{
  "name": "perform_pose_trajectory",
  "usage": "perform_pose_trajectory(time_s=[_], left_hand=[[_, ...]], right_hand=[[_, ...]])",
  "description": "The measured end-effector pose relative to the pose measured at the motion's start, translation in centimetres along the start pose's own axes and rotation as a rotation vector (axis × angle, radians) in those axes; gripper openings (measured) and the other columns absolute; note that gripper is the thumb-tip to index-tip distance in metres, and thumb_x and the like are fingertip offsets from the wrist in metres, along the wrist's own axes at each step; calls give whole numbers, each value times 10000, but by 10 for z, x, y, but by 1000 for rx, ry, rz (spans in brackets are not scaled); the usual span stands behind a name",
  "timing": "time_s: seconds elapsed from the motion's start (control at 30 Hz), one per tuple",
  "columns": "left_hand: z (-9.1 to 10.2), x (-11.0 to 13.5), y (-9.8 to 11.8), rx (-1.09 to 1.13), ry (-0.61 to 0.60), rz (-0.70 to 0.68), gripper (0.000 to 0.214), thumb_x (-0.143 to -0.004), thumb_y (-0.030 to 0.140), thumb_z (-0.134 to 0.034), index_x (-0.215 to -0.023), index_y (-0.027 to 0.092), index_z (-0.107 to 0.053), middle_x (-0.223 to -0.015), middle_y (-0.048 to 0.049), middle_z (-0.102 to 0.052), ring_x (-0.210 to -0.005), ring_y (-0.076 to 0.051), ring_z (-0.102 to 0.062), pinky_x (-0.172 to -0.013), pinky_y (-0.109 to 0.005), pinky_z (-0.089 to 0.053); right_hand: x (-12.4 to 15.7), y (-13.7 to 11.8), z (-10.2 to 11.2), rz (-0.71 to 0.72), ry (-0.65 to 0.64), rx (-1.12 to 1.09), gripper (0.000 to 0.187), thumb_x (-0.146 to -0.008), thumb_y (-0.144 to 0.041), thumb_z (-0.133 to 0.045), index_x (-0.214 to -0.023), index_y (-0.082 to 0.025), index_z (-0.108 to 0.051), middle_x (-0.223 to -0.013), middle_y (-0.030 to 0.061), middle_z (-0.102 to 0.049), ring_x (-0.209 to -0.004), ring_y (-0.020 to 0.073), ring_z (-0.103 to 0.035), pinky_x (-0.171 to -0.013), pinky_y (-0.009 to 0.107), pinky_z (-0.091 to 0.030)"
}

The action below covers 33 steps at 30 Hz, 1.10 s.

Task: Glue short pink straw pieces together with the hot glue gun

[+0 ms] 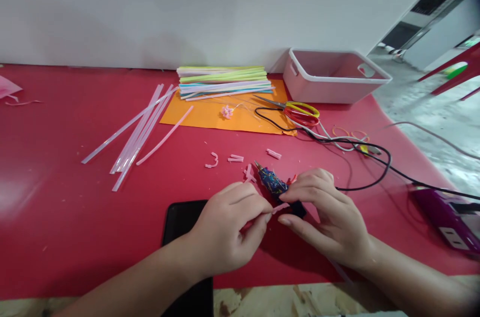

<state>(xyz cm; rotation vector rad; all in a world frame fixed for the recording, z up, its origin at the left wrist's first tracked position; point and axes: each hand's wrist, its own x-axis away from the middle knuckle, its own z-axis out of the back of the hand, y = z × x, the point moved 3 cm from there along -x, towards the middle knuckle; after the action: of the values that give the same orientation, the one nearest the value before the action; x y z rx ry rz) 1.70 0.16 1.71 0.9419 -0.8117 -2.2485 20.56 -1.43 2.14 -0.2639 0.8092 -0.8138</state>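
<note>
My left hand [234, 229] pinches a short piece of pink pipe cleaner [281, 208] between thumb and forefinger. Beside the piece's free end, my right hand [328, 217] is open, its thumb and fingers apart. Just beyond both hands lies a dark blue glue gun [273, 182], its metal tip pointing away to the left. Short pink cuttings [249, 174] rest near that tip, with a small pair of pieces [235, 158] and another little bundle [273, 154] farther back. A curled pink piece [213, 160] lies to their left.
Scissors [300, 111] and tangled cables [337, 142] lie before a pink basket [330, 84]. Pipe cleaners [225, 82] and a small pink flower [227, 112] rest on orange paper [204, 119]. Pale pink strips [140, 132] lie left, a black flat object [183, 217] near, a purple power strip [446, 222] right.
</note>
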Motion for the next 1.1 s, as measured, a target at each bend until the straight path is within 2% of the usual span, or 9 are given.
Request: perform_pose_trajectory(time_s=[0.47,0.73,0.97,1.03,1.1], left_hand=[[-1,1,0,2,-19,-51,126,-908,84,-542,-860,107,-656,-781,-57,-625,-724,-146,-521,-666,-265,-423],[1,-2,2,25,-26,-23,144,-918,88,-535,-845,103,-658,-769,-57,-625,-727,-144,-538,-672,-258,-433],[2,-2,1,39,-27,12,138,-920,100,-531,-852,110,-651,-772,-51,-616,-729,-142,-546,-675,-258,-441],[2,-2,0,41,-24,28,135,-921,108,-532,-849,118,-645,-755,-40,-603,-718,-139,-540,-664,-256,-436],[2,-2,-1,41,-18,52,133,-919,107,-532,-838,127,-635,-736,-28,-585,-708,-136,-530,-655,-253,-430]], right_hand=[[-4,-6,1,22,5,-8,92,-847,-95,-674,-907,-160,-647,-786,16,-686,-751,149,-571,-751,366,-404],[-3,-5,2,20,-9,-21,143,-858,-47,-621,-950,-156,-639,-816,24,-670,-768,146,-568,-754,363,-399],[2,0,-1,-46,-4,-13,178,-895,-43,-556,-1003,-173,-611,-852,25,-632,-792,146,-551,-761,358,-392],[4,4,1,-128,38,-7,138,-923,-68,-510,-953,-186,-577,-805,10,-591,-752,141,-525,-731,349,-388],[5,8,4,-210,82,-11,181,-957,-90,-431,-842,-202,-513,-736,-7,-524,-703,140,-487,-701,347,-376]])
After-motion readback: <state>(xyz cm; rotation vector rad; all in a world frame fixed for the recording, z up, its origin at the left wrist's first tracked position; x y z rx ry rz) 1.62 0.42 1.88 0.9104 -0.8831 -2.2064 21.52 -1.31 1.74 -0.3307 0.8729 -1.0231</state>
